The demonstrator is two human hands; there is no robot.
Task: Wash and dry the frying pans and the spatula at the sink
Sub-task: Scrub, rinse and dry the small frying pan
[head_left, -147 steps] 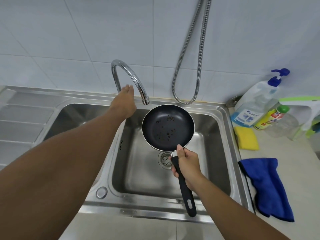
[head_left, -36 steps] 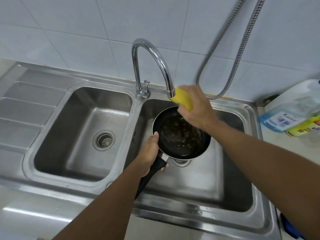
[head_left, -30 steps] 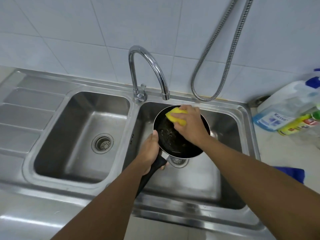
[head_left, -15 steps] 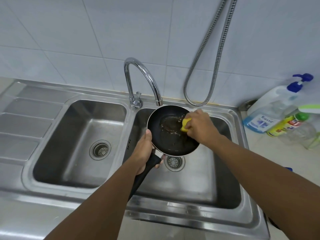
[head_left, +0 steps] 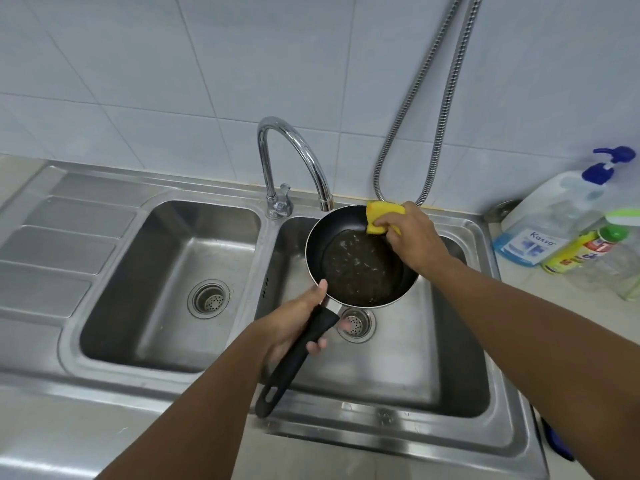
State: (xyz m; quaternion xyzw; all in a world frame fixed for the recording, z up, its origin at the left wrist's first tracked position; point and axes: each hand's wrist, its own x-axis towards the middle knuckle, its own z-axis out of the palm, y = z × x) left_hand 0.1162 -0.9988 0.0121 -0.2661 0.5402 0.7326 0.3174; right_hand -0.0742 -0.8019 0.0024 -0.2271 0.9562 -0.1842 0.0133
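Note:
A small black frying pan [head_left: 356, 263] hangs over the right sink basin [head_left: 446, 362], its inside wet with bits of residue. My left hand [head_left: 292, 325] grips its black handle close to the pan, thumb up against the rim. My right hand [head_left: 414, 237] holds a yellow sponge [head_left: 381, 220] folded over the pan's far rim, just below the spout of the chrome faucet [head_left: 294, 161]. No water stream is visible. No other pan or spatula is in view.
The left basin [head_left: 173, 271] and a ribbed drainboard [head_left: 52, 244] lie to the left. A metal shower hose [head_left: 433, 116] hangs on the tiled wall. Soap and detergent bottles [head_left: 561, 220] stand on the right counter; a blue cloth edge [head_left: 557, 441] shows at lower right.
My right hand has slid the sponge from the pan's inside up onto its far rim. The left hand keeps its grip on the handle. The view has shifted slightly.

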